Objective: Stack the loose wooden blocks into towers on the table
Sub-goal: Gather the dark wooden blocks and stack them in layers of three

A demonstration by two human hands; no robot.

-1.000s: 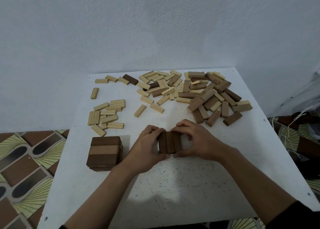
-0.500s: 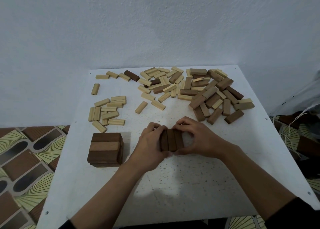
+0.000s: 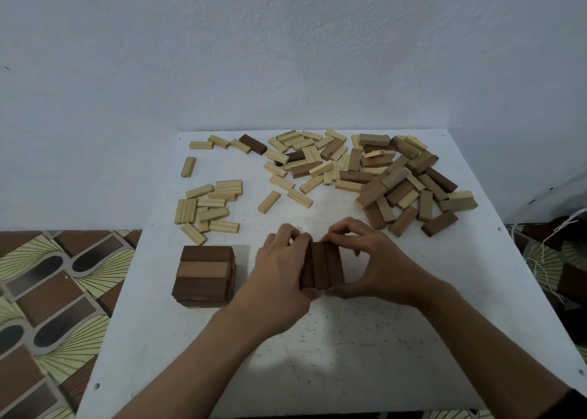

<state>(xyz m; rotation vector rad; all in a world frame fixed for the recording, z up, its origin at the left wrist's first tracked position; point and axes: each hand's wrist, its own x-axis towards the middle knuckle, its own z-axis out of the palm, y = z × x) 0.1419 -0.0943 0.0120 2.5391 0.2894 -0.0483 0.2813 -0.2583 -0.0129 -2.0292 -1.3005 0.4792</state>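
Observation:
Three dark brown blocks (image 3: 324, 267) lie side by side as one row in the middle of the white table (image 3: 349, 355). My left hand (image 3: 279, 269) grips the row from its left side and my right hand (image 3: 374, 263) grips it from the right, fingers curled over the far ends. To the left stands a short tower (image 3: 205, 274) of brown blocks, a few layers high. Loose pale blocks (image 3: 208, 207) lie in a cluster at the back left. A larger mixed heap of pale and brown blocks (image 3: 381, 174) covers the back right.
A pale block (image 3: 268, 201) lies alone just beyond my hands. The table's far edge meets a white wall. Patterned floor (image 3: 47, 291) shows to the left, and cords and dark clutter (image 3: 552, 260) sit off the right edge.
The camera view has shifted slightly. Both hands stay on the row of three dark blocks and have squeezed it closer together; the tower and heaps have not moved.

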